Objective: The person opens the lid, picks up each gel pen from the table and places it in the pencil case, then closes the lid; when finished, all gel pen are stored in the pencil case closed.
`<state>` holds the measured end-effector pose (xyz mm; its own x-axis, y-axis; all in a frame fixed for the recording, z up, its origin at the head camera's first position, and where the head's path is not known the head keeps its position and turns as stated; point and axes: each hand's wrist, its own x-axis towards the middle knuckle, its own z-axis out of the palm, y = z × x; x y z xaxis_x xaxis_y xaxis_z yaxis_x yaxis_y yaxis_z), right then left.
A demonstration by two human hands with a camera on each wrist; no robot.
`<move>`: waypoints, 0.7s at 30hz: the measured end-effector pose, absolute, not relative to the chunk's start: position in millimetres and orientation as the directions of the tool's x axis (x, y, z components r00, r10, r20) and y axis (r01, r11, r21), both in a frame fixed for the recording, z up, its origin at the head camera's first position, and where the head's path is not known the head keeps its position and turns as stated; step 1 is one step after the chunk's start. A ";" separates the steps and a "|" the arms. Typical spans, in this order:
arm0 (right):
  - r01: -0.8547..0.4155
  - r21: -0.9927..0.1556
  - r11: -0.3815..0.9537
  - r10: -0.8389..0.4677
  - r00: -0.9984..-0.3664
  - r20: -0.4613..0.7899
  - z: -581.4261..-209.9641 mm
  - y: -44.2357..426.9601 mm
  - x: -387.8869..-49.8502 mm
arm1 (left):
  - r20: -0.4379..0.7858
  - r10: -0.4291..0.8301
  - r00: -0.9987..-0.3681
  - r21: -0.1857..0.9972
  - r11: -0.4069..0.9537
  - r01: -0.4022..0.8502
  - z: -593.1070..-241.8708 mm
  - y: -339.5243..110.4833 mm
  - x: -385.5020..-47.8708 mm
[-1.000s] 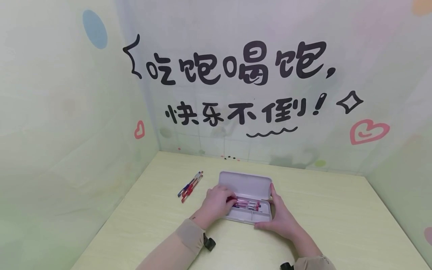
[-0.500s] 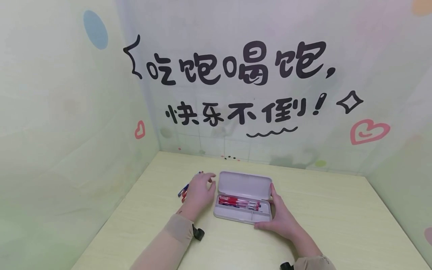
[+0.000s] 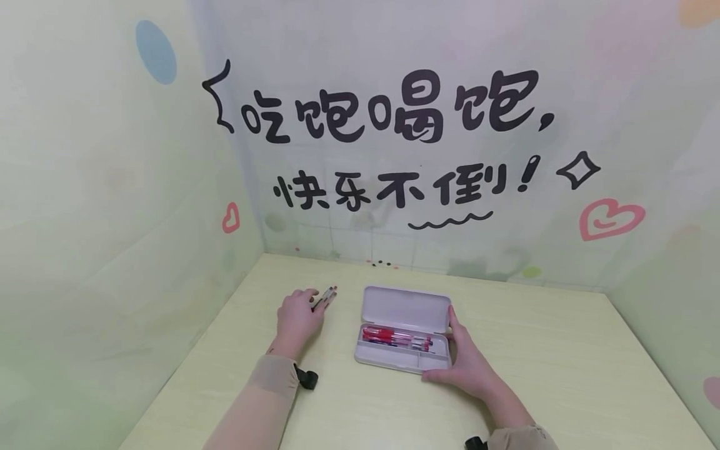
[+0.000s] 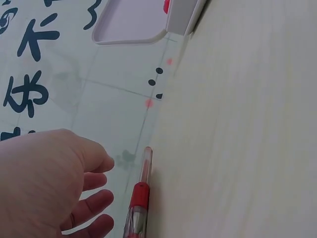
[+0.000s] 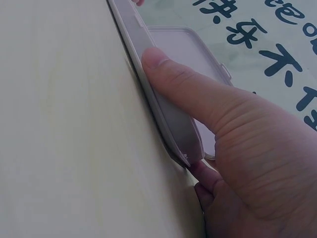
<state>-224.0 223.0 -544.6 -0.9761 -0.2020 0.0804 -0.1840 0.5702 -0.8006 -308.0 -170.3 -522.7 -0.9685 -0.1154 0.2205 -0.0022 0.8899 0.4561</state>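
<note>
Pencil case [image 3: 388, 358], pale lilac, stands open on a light wooden worktop [image 3: 365, 412], its lid [image 3: 406, 309] tilted back toward the wall. Several pens [image 3: 395, 337] lie side by side in the long rear compartment, their red ends to the left; a low divider splits the front strip into a longer left section and a shorter right one.

The person's right hand [image 3: 471, 370] grips the case's right end, thumb along the front rim and the other fingers round the far side.

To the left of the case, the left hand [image 3: 298, 319] is just beside a small bundle of loose pens [image 3: 324, 299] and hides part of them. Its fingers are loosely bent and apart from the thumb, with nothing visible in their grasp. In the left wrist view, a red pen [image 4: 141, 193] is near the fingertips, a gap between them.

Both arms wear beige sleeves [image 3: 253, 400]. Large black Chinese lettering [image 3: 400, 187] covers the pale back wall [image 3: 478, 250].
</note>
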 end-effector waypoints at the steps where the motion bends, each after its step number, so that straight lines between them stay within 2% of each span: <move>1: -0.185 -0.800 0.570 -0.202 -0.976 0.081 -544.8 222.8 -224.2 | 0.210 -0.124 -0.970 0.452 0.892 -0.016 -523.3 -172.6 -308.4; 21: -0.179 -0.791 0.585 -0.199 -0.977 0.074 -545.4 222.4 -225.0 | 0.074 -0.155 -0.985 0.431 0.896 -0.109 -519.9 -184.8 -307.0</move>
<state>-225.0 222.4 -545.4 -0.9772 -0.1989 0.0742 -0.1791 0.5850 -0.7910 -307.0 -184.8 -519.9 -0.9850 -0.1555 0.0744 -0.1088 0.8956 0.4314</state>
